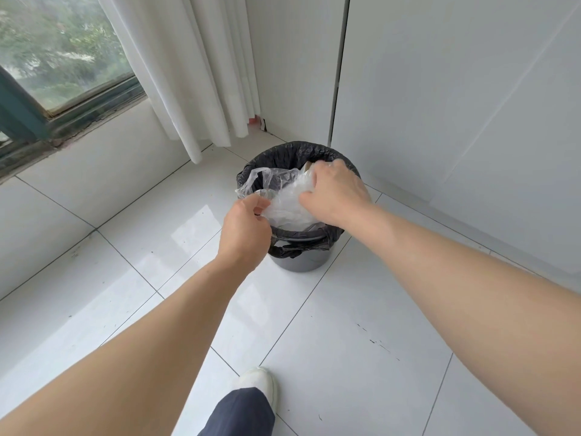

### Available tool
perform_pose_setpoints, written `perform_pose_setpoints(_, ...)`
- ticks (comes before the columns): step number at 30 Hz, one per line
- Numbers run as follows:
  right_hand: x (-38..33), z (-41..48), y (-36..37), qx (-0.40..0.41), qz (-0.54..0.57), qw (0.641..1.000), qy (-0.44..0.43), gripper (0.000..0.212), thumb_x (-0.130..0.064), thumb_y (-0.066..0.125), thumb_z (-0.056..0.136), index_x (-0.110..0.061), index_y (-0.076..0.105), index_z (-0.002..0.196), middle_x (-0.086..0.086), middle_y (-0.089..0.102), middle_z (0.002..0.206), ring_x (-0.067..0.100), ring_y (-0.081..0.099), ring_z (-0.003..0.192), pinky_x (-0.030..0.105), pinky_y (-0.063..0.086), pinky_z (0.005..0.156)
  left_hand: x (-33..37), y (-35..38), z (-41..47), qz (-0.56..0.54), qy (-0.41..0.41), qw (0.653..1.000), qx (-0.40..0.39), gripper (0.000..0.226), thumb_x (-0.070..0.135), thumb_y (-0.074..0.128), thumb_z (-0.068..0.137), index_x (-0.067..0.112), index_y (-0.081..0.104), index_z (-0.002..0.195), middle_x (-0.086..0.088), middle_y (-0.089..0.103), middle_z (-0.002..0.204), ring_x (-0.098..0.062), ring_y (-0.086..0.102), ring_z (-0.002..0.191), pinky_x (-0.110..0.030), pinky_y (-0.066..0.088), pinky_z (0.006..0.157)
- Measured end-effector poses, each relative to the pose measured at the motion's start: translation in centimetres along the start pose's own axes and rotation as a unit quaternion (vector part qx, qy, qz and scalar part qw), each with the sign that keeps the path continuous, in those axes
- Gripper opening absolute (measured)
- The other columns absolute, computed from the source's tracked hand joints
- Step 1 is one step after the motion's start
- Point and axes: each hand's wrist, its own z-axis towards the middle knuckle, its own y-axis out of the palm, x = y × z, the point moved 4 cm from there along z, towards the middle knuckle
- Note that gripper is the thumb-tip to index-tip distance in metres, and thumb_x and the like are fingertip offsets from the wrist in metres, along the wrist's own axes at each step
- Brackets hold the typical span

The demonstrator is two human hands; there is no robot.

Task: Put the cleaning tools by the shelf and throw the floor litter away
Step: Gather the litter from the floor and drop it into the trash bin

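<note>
A grey waste bin (300, 262) lined with a black bag (292, 152) stands on the floor near the room's corner. Over its mouth hangs a crumpled clear plastic bag (283, 196). My left hand (243, 229) pinches the bag's near edge at the bin's front rim. My right hand (334, 191) presses down on the bag from above and grips its right side. A brownish piece pokes up behind my right hand inside the bin; I cannot make out what it is. No cleaning tools or shelf are in view.
White glossy floor tiles (345, 325) surround the bin. A white curtain (195, 73) hangs at the left over a window (63, 51) with a low ledge. White wall panels (456, 105) rise right behind the bin. My foot (257, 385) stands on the near floor.
</note>
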Motion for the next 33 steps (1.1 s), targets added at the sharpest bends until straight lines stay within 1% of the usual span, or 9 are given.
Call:
perform_pose_setpoints(4,-1.3,-0.9,0.6,0.033,0.021,0.997,-0.068,0.022,-0.017,0.044,0.092,-0.009,0.055,0.109,0.01,0.053,0.116,0.027,0.053,0.099,0.031,0.035,0.079,-0.1,0.4,-0.2,0.014,0.007,1.0,0.005,0.045,-0.002,0.033,0.087,0.014,0.055,0.123,-0.01,0.059,0.119,-0.031,0.059,0.098,-0.028,0.046,0.066)
perform_pose_setpoints(10,1.2,-0.3,6.6,-0.293,-0.103,0.95,0.023,0.025,-0.013,0.041,0.096,-0.005,0.059,0.112,0.004,0.042,0.074,0.028,0.044,0.092,0.033,0.036,0.079,-1.0,1.3,-0.4,0.027,0.041,0.999,-0.02,0.046,-0.001,0.032,0.089,0.017,0.054,0.125,-0.001,0.058,0.121,-0.014,0.052,0.099,-0.02,0.04,0.07)
perform_pose_setpoints(12,1.4,0.2,6.2,-0.256,-0.076,0.963,0.033,0.023,-0.022,0.046,0.094,-0.011,0.055,0.076,0.004,0.04,0.07,0.027,0.043,0.087,0.031,0.036,0.073,-1.1,1.9,-0.6,0.054,0.054,0.996,-0.049,0.048,0.0,0.029,0.089,0.019,0.056,0.124,0.001,0.06,0.12,-0.017,0.052,0.109,-0.025,0.042,0.089)
perform_pose_setpoints(14,1.3,0.4,5.4,-0.199,-0.068,0.977,0.02,0.033,-0.029,0.05,0.09,-0.016,0.042,0.061,0.005,0.043,0.07,0.028,0.045,0.081,0.028,0.033,0.06,-1.2,2.9,-0.8,0.12,0.053,0.984,-0.117,0.05,0.004,0.025,0.093,0.023,0.048,0.133,0.002,0.057,0.129,-0.018,0.04,0.131,-0.043,0.015,0.117)
perform_pose_setpoints(18,0.8,-0.2,3.1,-0.071,-0.018,0.997,-0.009,0.02,-0.022,0.048,0.091,-0.012,0.065,0.089,0.008,0.063,0.094,0.03,0.058,0.087,0.031,0.044,0.069,-1.0,4.4,-0.9,0.185,0.037,0.964,-0.185,0.049,0.009,0.023,0.097,0.022,0.037,0.142,0.001,0.045,0.142,-0.01,0.016,0.144,-0.049,-0.012,0.116)
perform_pose_setpoints(22,2.2,-0.7,1.8,0.038,0.01,0.999,-0.003,0.024,-0.016,0.044,0.091,-0.008,0.063,0.105,0.012,0.06,0.112,0.033,0.051,0.107,0.04,0.045,0.088,-0.4,2.6,-0.3,0.12,0.05,0.991,-0.044,0.042,0.011,0.034,0.093,0.018,0.051,0.131,-0.007,0.055,0.131,-0.026,0.047,0.123,-0.049,0.025,0.113)
perform_pose_setpoints(25,4.5,-0.8,1.7,0.081,0.004,0.995,0.061,0.028,-0.015,0.048,0.091,-0.008,0.055,0.117,0.016,0.049,0.121,0.035,0.041,0.115,0.039,0.04,0.092,-0.9,1.5,0.5,0.113,0.014,0.993,0.031,0.04,0.014,0.039,0.093,0.016,0.049,0.132,-0.008,0.045,0.136,-0.028,0.037,0.126,-0.048,0.035,0.104)
perform_pose_setpoints(30,7.2,-0.7,3.1,-0.001,0.159,0.957,0.244,0.035,-0.017,0.055,0.088,-0.002,0.046,0.118,0.019,0.054,0.122,0.038,0.057,0.109,0.036,0.048,0.085,-2.7,2.2,0.7,-0.015,-0.11,0.994,-0.013,0.053,0.019,0.048,0.093,0.02,0.028,0.143,-0.009,0.046,0.129,-0.034,0.057,0.098,-0.033,0.047,0.072)
perform_pose_setpoints(33,7.0,-0.6,3.9,-0.012,0.28,0.914,0.293,0.031,-0.005,0.053,0.081,0.002,0.056,0.111,0.019,0.062,0.112,0.04,0.065,0.093,0.048,0.058,0.076,-2.8,2.9,1.3,-0.11,-0.144,0.983,-0.007,0.058,0.011,0.052,0.09,0.022,0.026,0.141,-0.008,0.056,0.12,-0.031,0.058,0.097,-0.04,0.054,0.083)
